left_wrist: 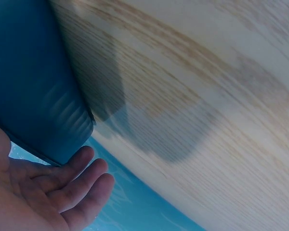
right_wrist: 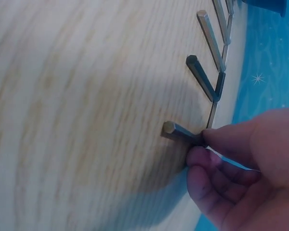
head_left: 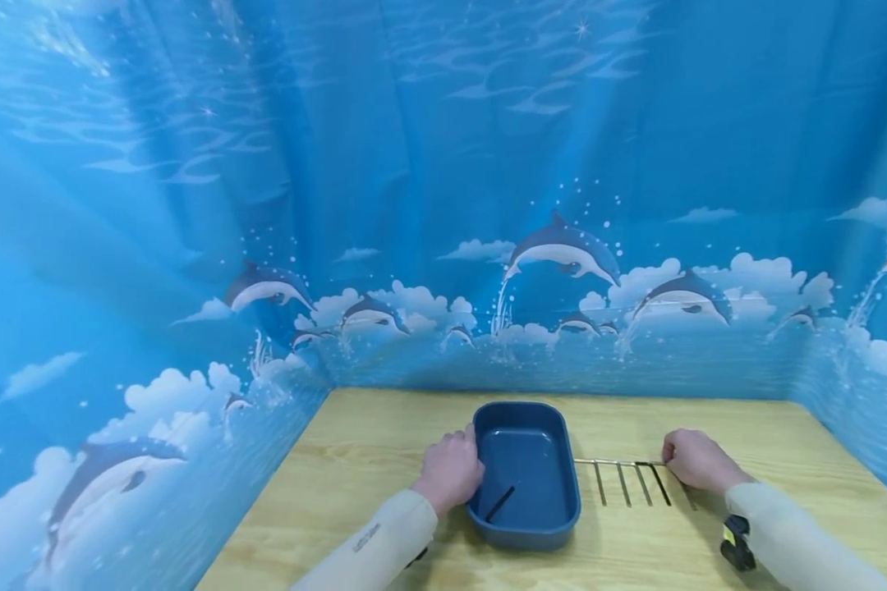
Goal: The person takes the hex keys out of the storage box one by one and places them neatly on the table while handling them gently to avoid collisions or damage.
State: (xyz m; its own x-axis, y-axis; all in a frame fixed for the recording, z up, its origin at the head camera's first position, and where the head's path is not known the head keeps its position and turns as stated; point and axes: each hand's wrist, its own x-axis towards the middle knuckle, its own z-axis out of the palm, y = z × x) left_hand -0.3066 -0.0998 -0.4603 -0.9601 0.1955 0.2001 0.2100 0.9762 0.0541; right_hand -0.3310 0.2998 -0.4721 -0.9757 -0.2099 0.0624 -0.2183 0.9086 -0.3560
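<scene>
My left hand [head_left: 452, 469] rests against the left side of a dark blue plastic bin [head_left: 525, 538], its fingers at the rim. In the left wrist view, three loosely extended fingers [left_wrist: 82, 185] lie beside the bin's outer wall [left_wrist: 33, 77]; the thumb tip is out of sight. My right hand [head_left: 698, 460] pinches an L-shaped hex key [right_wrist: 176, 132] near its bend, between thumb and fingers, at the right end of a row. Beside it lies a dark hex key [right_wrist: 202, 77], followed by paler hex keys [right_wrist: 211, 38]. A short dark stick [head_left: 499, 504] lies inside the bin.
The hex keys line up between the bin and my right hand on a light wood-grain table [head_left: 399, 419]. A blue curtain [head_left: 414, 164] printed with dolphins and clouds stands behind the table and along its sides.
</scene>
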